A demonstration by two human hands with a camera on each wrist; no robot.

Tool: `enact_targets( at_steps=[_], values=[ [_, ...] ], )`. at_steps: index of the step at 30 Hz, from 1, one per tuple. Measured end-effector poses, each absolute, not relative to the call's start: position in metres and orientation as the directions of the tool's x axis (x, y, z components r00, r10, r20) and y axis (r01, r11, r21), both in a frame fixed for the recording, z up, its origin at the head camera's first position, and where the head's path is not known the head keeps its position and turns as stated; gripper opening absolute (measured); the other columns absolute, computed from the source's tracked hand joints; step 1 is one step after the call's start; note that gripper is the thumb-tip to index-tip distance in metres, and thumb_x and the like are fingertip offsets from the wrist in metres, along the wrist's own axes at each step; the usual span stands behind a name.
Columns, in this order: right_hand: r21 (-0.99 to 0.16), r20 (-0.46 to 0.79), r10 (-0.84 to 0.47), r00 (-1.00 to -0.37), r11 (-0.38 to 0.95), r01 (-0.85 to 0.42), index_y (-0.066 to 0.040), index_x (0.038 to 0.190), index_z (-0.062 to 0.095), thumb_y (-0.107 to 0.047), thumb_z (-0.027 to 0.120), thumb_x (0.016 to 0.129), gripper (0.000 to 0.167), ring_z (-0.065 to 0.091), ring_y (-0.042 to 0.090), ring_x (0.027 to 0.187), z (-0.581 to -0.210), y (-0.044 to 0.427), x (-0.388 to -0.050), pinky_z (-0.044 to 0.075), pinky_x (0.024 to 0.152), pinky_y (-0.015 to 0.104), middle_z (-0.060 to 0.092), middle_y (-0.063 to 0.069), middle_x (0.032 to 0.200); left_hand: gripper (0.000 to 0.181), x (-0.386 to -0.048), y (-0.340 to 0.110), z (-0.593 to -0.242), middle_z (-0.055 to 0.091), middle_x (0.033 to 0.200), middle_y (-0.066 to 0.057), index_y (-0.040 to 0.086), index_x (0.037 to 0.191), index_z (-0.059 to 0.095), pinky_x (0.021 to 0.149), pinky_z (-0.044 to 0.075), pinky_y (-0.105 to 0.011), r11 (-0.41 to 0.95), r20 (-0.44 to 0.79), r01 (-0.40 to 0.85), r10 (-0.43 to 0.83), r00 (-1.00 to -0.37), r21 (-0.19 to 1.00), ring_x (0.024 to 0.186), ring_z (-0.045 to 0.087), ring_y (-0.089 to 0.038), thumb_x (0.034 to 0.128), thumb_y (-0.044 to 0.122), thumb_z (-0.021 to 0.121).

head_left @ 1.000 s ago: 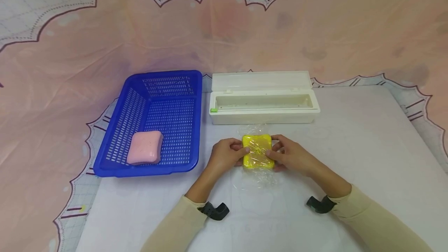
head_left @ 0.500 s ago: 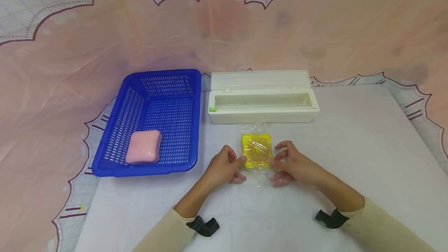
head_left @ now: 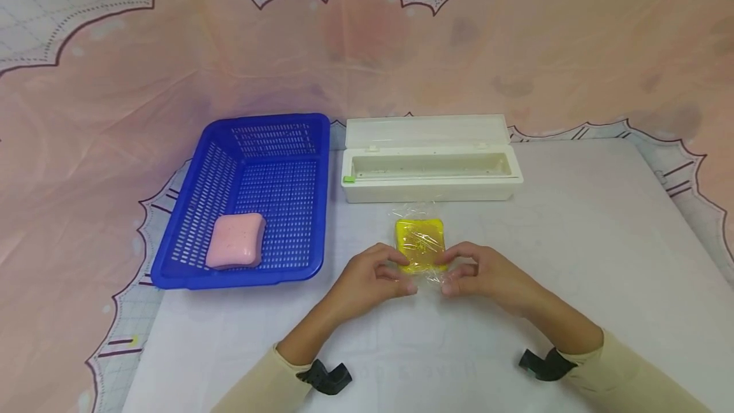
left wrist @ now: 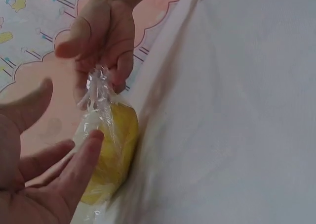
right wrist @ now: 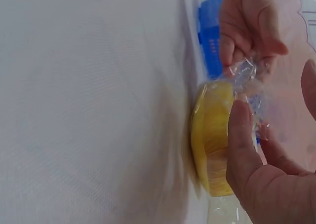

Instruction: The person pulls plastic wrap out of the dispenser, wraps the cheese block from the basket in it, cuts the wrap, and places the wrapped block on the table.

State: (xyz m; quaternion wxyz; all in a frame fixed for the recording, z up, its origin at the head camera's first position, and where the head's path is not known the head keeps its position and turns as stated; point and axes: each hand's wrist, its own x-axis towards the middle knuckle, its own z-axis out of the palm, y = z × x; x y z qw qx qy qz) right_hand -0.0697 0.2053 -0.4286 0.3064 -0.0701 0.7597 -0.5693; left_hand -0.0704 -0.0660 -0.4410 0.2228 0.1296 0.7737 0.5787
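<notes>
A yellow block in clear film lies flat on the white cloth, with loose film beyond its far edge and more gathered at its near edge. My left hand touches the near left corner with its index finger, thumb apart and nearer me. At the near right corner, my right hand does the same. Both wrist views show the yellow block in crinkled film, fingers resting against it and thumbs held away from it.
Left of the hands stands a blue basket holding a pink block. Behind the yellow block is a long white box with its lid raised. A patterned cloth hangs at the back.
Both hands have slid from the yellow block's sides to its near corners, index fingers now forward and thumbs toward me. The film at the near edge has been drawn in.
</notes>
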Motion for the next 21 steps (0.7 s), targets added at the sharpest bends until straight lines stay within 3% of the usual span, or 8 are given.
enact_targets(
  at_steps=[6, 10, 14, 17, 21],
  values=[
    [-0.923, -0.308, -0.502, -0.808, 0.363, 0.126, -0.003, 0.125, 0.067, -0.015, 0.091, 0.075, 0.056, 0.069, 0.022, 0.104, -0.433, 0.205, -0.074, 0.058, 0.086, 0.024, 0.058, 0.016, 0.134, 0.059, -0.076, -0.066, -0.45, 0.062, 0.129, -0.011, 0.002, 0.13, 0.066, 0.087, 0.06, -0.026, 0.188, -0.114, -0.011, 0.549, -0.828, 0.982, 0.106, 0.073, -0.021, 0.0751, 0.001, 0.089],
    [-0.893, -0.22, -0.473, -0.853, 0.45, -0.019, -0.01, 0.112, 0.076, -0.015, 0.091, 0.076, 0.039, 0.07, 0.015, 0.099, -0.436, 0.2, -0.074, 0.059, 0.083, 0.023, 0.066, 0.007, 0.124, 0.04, -0.081, -0.062, -0.458, 0.068, 0.124, -0.007, 0.003, 0.115, 0.075, 0.08, 0.059, -0.022, 0.294, 0.012, 0.193, 0.524, -0.852, 0.936, 0.093, 0.072, -0.015, 0.0767, -0.002, 0.086],
    [-0.826, -0.046, -0.452, -0.891, 0.519, -0.22, -0.019, 0.095, 0.081, -0.013, 0.089, 0.078, 0.02, 0.067, 0.006, 0.09, -0.438, 0.194, -0.073, 0.058, 0.077, 0.022, 0.072, -0.006, 0.105, 0.014, -0.082, -0.058, -0.459, 0.073, 0.118, -0.002, 0.009, 0.094, 0.081, 0.069, 0.054, -0.019, 0.42, 0.139, 0.381, 0.502, -0.853, 0.824, 0.078, 0.062, -0.007, 0.0811, 0.005, 0.085],
    [-0.794, 0.056, -0.471, -0.88, 0.514, -0.326, -0.019, 0.092, 0.08, -0.01, 0.087, 0.08, 0.017, 0.066, 0.005, 0.087, -0.44, 0.192, -0.074, 0.058, 0.075, 0.024, 0.074, -0.008, 0.099, 0.005, -0.081, -0.056, -0.459, 0.074, 0.114, -0.001, 0.01, 0.089, 0.08, 0.068, 0.051, -0.018, 0.428, 0.183, 0.438, 0.517, -0.836, 0.791, 0.078, 0.059, -0.007, 0.0854, 0.008, 0.082],
    [-0.777, 0.087, -0.484, -0.871, 0.514, -0.364, -0.019, 0.092, 0.076, -0.009, 0.082, 0.085, 0.014, 0.066, 0.006, 0.083, -0.441, 0.191, -0.077, 0.057, 0.074, 0.025, 0.075, -0.007, 0.093, 0.004, -0.082, -0.054, -0.457, 0.074, 0.099, 0.0, 0.011, 0.092, 0.076, 0.068, 0.05, -0.019, 0.442, 0.195, 0.457, 0.519, -0.832, 0.772, 0.078, 0.057, -0.007, 0.0898, 0.009, 0.078]
  ],
)
